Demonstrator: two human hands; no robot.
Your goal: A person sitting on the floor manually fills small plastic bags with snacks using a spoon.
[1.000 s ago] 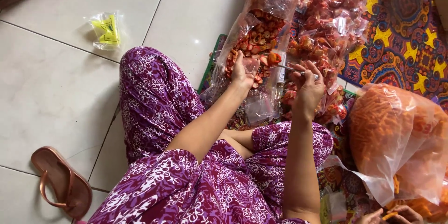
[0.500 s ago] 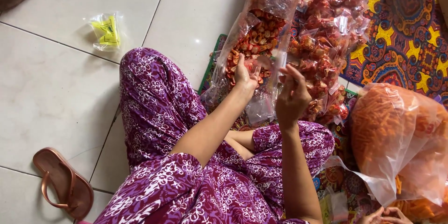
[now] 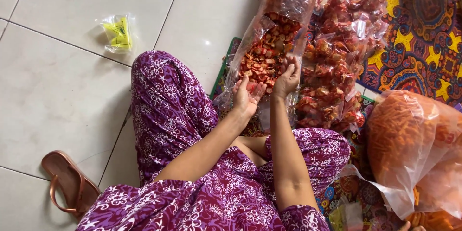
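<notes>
A large clear plastic bag (image 3: 284, 0) lies open on the floor in front of me, full of red-orange snack pieces (image 3: 262, 57). My left hand (image 3: 246, 100) is cupped palm up at the bag's mouth with a few pieces in it. My right hand (image 3: 287, 79) is beside it, fingers curled down onto the pieces at the opening. Loose clear plastic (image 3: 262, 118) lies under both hands.
A heap of small filled snack packets (image 3: 344, 53) lies right of the bag on a patterned mat (image 3: 423, 43). A big bag of orange sticks (image 3: 414, 149) sits at the right. On the tiled floor are a small yellow packet (image 3: 118, 32) and a brown sandal (image 3: 67, 183).
My right hand has moved left from the heap of small packets to the mouth of the large bag. My left hand has stayed at the opening and turned palm up.
</notes>
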